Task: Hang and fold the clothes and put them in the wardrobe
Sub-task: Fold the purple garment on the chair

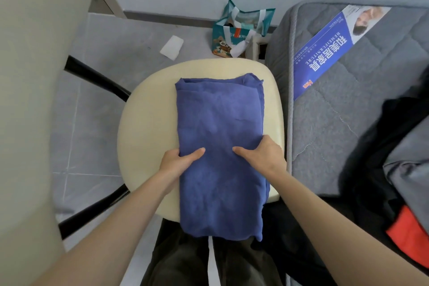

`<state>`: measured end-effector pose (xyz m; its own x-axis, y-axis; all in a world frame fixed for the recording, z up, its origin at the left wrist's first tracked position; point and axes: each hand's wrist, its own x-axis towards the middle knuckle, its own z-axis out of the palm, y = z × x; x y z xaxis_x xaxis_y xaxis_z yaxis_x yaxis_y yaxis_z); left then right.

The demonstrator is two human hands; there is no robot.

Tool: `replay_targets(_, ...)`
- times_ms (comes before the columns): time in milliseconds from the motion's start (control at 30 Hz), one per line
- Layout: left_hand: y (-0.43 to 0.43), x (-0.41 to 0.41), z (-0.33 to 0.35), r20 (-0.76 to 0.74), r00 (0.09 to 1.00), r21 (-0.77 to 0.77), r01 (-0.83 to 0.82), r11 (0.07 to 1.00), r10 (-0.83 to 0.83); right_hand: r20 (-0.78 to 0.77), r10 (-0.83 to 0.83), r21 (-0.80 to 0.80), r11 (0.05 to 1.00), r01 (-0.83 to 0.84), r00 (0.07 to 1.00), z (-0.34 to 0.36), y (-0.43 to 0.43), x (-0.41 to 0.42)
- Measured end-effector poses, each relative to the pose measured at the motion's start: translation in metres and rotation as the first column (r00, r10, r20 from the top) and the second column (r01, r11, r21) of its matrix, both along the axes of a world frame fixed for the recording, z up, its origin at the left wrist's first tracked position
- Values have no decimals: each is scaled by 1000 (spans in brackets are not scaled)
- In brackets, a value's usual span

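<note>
A blue garment lies folded into a long rectangle on the cream chair seat, its near end hanging over the seat's front edge. My left hand grips the garment's left edge about halfway along, thumb on top and fingers hidden under the cloth. On the opposite edge, at the same height, my right hand holds the cloth the same way. A pile of dark, grey and red clothes lies on the mattress at the right.
A grey quilted mattress with a blue printed label stands right of the chair. A teal shopping bag and a white paper lie on the tiled floor beyond the chair. A pale panel fills the left side.
</note>
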<state>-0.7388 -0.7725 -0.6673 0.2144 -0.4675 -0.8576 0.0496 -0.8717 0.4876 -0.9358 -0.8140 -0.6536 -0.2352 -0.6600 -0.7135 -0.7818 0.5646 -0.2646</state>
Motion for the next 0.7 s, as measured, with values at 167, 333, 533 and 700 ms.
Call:
replay_targets(167, 18, 1, 3, 66, 998, -3, -3, 1000, 3, 109, -6, 96, 995, -5, 994, 3, 10, -16)
replay_targets(333, 12, 11, 26, 17, 1000, -94, -20, 995, 22, 400, -142, 10, 989, 151, 905, 25, 6, -22)
replay_targets(533, -27, 38, 91, 106, 993, -334, -4, 942, 42, 604, -144, -174, 936, 307, 783, 88, -20, -23)
replay_targets(700, -80, 50, 150, 338, 937, -499, 253, 829, -83, 537, 147, -421, 900, 113, 830, 145, -70, -3)
